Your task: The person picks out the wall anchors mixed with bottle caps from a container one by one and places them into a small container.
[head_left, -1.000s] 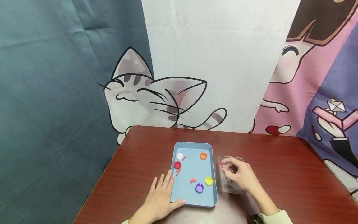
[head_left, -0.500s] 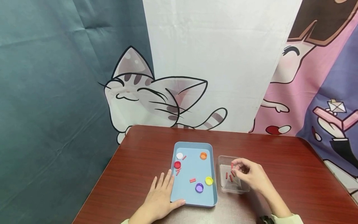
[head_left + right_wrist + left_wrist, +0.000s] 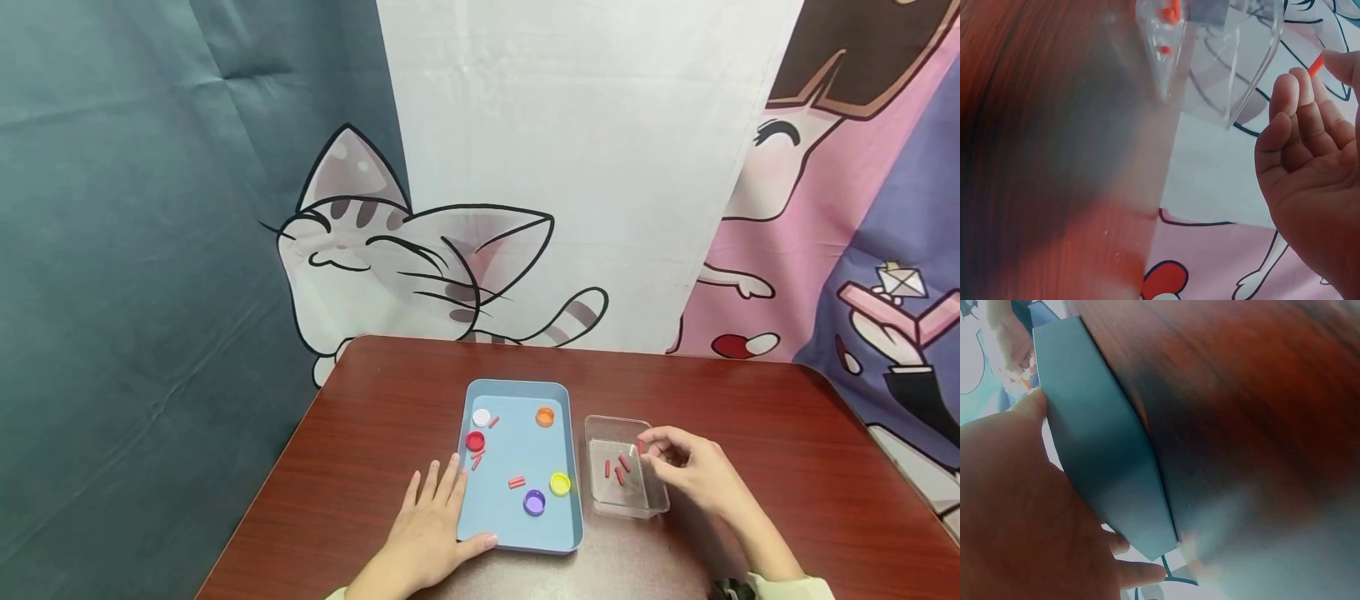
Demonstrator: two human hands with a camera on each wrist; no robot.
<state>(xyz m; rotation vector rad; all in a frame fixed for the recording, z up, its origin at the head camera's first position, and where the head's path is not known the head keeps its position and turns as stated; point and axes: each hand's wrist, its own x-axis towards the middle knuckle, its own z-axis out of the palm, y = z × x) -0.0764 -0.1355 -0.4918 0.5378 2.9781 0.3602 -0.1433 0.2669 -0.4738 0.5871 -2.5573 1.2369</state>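
My right hand point(image 3: 693, 468) pinches a small red stick point(image 3: 641, 446) between thumb and fingertips, over the right rim of a clear plastic box point(image 3: 617, 506). Three more red sticks lie on the floor of that box. In the right wrist view the held stick point(image 3: 1316, 64) pokes out between thumb and fingers. With fingers spread, my left hand point(image 3: 427, 533) rests at the lower left edge of a blue tray point(image 3: 510, 533). The left wrist view shows that hand point(image 3: 1029, 506) against the outer wall of the tray point(image 3: 1097, 431).
The tray holds a white cap point(image 3: 481, 418), a red cap point(image 3: 476, 442), an orange cap point(image 3: 545, 417), a yellow cap point(image 3: 560, 484) and a purple cap point(image 3: 534, 502). Red sticks point(image 3: 517, 482) lie near some of them. A printed cloth point(image 3: 585, 167) hangs behind the table point(image 3: 360, 433).
My right hand has moved right across the box with the red stick in its pinch, uncovering the sticks inside. The left hand and the tray have stayed in place.
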